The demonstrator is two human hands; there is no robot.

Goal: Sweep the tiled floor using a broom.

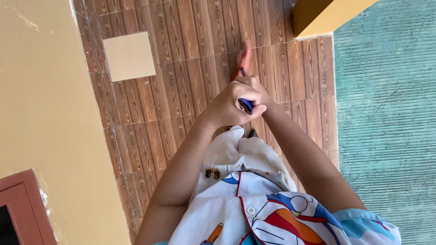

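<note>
Nearest the camera, at the bottom of the frame, a white shirt (254, 208) printed with blue, red and orange cartoon shapes fills the lower middle, and both bare forearms rise from it to meet at the centre of the picture. At that meeting point the left hand (229, 106) is closed tight, fingers curled over the dark blue end of a stick-like handle (245, 105). Just to its right and partly behind it, the right hand (254, 87) is also wrapped shut on the same handle, a little farther up the frame. From this double grip the handle's long axis runs away from the body toward the top of the frame, almost straight up in the picture with a slight lean to the right, and it ends in a blurred reddish-orange part (244, 56) whose shape cannot be made out. That far end lies above the hands, over the brown wood-pattern tile floor (181, 68). A pale square tile (129, 56) sits well apart in the upper left, a yellow wall (41, 113) runs down the left side, and a green ribbed surface (386, 122) covers the right.
</note>
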